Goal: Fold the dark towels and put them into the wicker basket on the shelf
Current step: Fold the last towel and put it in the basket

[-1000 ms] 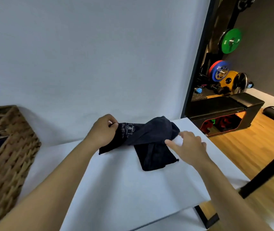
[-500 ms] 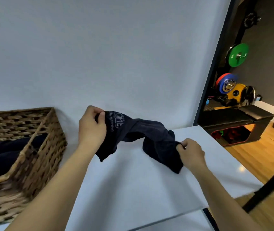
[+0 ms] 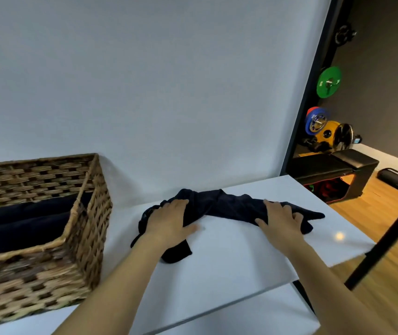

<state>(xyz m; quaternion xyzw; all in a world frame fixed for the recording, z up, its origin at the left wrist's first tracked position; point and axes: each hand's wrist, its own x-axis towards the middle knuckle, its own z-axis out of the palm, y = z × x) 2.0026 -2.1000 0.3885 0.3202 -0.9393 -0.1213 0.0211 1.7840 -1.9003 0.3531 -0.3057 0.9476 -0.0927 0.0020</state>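
Dark towel under both flat hands

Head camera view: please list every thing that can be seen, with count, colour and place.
Dark towel: one, navy, crumpled on the white surface, under both hands.
Folded towels: at least two, dark, inside the basket.
Wicker basket: one, brown, at the left on the white surface.
White surface: one, white, in front of the wall.
Wall: one, pale grey, behind the surface.
Weight plates: several; green high up, blue, red and yellow lower, at the far right.
Bench: one, black, right background on the wooden floor.
Pouch: one, dark, on the floor at the far right.
Left hand: flat on the towel's left part.
Right hand: flat on the towel's right part.
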